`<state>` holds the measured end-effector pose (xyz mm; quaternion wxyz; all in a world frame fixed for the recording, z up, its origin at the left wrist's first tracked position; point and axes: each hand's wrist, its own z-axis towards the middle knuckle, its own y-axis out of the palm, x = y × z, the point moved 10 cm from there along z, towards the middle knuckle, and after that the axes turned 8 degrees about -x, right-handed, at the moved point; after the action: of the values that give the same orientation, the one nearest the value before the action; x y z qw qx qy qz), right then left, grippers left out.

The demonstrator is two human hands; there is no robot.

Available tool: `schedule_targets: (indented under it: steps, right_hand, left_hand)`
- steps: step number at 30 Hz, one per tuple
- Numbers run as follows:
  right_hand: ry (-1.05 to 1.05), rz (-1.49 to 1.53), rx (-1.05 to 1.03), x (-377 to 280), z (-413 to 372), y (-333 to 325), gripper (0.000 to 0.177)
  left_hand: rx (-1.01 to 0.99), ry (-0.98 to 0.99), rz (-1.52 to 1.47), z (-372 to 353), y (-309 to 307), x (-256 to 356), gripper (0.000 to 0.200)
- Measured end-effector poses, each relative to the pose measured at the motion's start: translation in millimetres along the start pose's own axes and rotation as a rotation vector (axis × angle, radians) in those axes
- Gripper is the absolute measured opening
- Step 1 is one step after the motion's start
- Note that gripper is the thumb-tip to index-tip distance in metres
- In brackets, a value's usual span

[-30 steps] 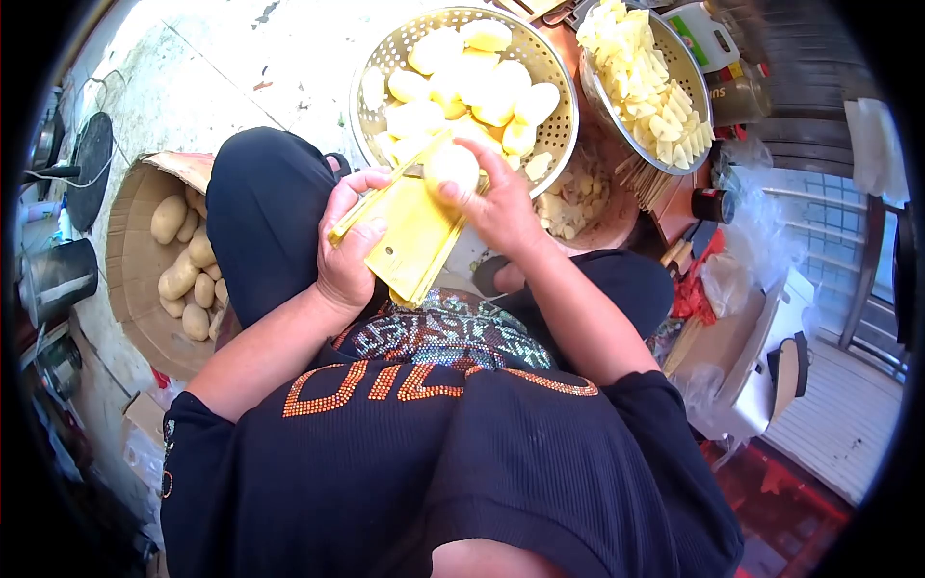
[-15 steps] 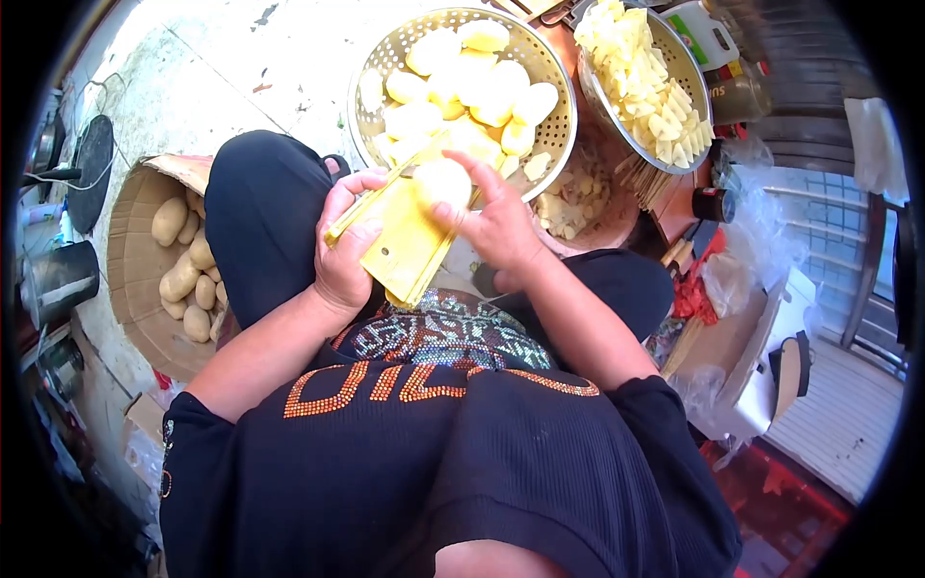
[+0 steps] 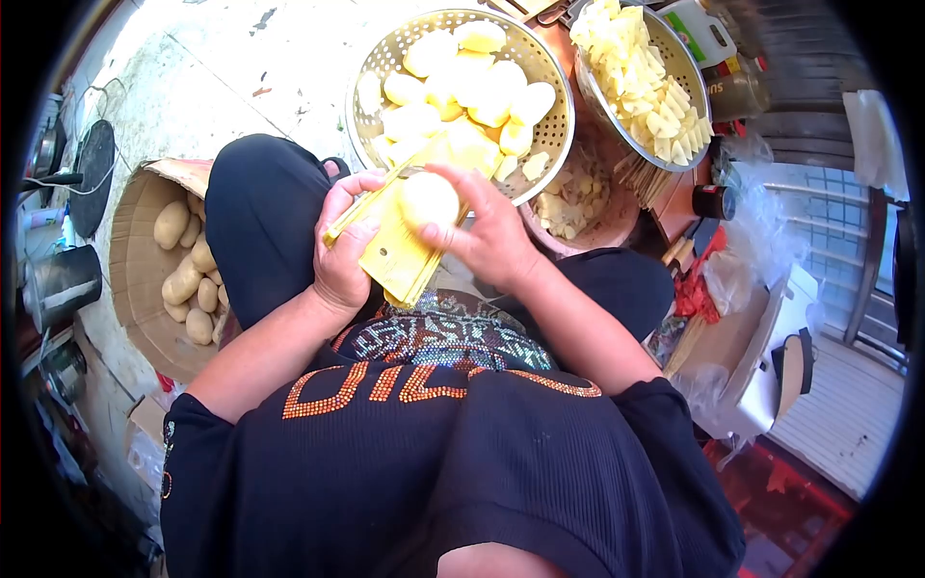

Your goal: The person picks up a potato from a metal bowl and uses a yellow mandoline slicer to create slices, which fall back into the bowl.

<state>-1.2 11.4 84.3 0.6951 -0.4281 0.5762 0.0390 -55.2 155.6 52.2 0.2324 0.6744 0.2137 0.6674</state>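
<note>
My left hand (image 3: pixel 344 231) is closed around the side of a yellow slicer (image 3: pixel 393 252), which slants from my lap up to a colander's rim. A peeled potato (image 3: pixel 428 200) lies on the slicer's face, gripped by my right hand (image 3: pixel 487 226) with the thumb and fingers about it. The slicer's blade is hidden under the potato and hand. Just beyond, the metal colander (image 3: pixel 559 96) holds several peeled potatoes (image 3: pixel 453 72) and a few slices near its right rim.
A second metal colander (image 3: pixel 696 82) at the upper right is heaped with potato slices (image 3: pixel 641 91). Scraps lie in a pinkish basin (image 3: pixel 617 217) below it. Unpeeled potatoes (image 3: pixel 183 284) fill part of a cardboard box (image 3: pixel 135 260) at left. A white box (image 3: pixel 771 356) stands at right.
My right hand and the potato have shifted slightly left along the slicer's face. My left hand keeps its hold on the slicer in nearly the same place.
</note>
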Motion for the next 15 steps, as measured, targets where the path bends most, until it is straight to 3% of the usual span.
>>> schedule_targets:
  steps: [1, 3, 5, 7, 9, 12, 13, 15]
  right_hand:
    - [-0.183, -0.035, -0.004, -31.9, -4.1, 2.3, 0.070]
    - [-0.197, -0.017, 0.019, -24.1, -1.6, 0.7, 0.068]
    - [0.173, -0.010, 0.083, 51.2, 12.0, -11.1, 0.066]
    - [0.402, 0.029, 0.072, 102.4, 18.1, -20.4, 0.066]
    - [0.425, -0.073, 0.120, 109.3, 20.2, -28.0, 0.066]
    - [0.323, -0.035, 0.095, 81.6, 13.1, -16.6, 0.066]
    - [0.199, 0.050, 0.065, 56.2, 8.1, -7.6, 0.063]
    - [-0.083, -0.057, 0.007, -11.5, -1.9, -1.0, 0.059]
  left_hand:
    - [-0.001, -0.003, -0.001, 0.2, 0.4, -0.7, 0.039]
    - [-0.008, -0.001, -0.050, 0.1, 1.7, -0.6, 0.039]
    - [0.010, -0.022, -0.073, -0.6, 0.3, -1.0, 0.040]
    - [-0.012, -0.042, -0.004, 0.8, 2.9, 1.2, 0.040]
    - [-0.020, -0.023, 0.034, 1.1, 2.5, 0.8, 0.040]
    - [-0.016, -0.013, 0.046, -0.5, 0.7, 1.0, 0.039]
    - [-0.009, -0.019, 0.012, -0.4, 0.6, 0.5, 0.040]
    - [-0.006, -0.033, -0.026, -0.3, 1.7, -2.9, 0.040]
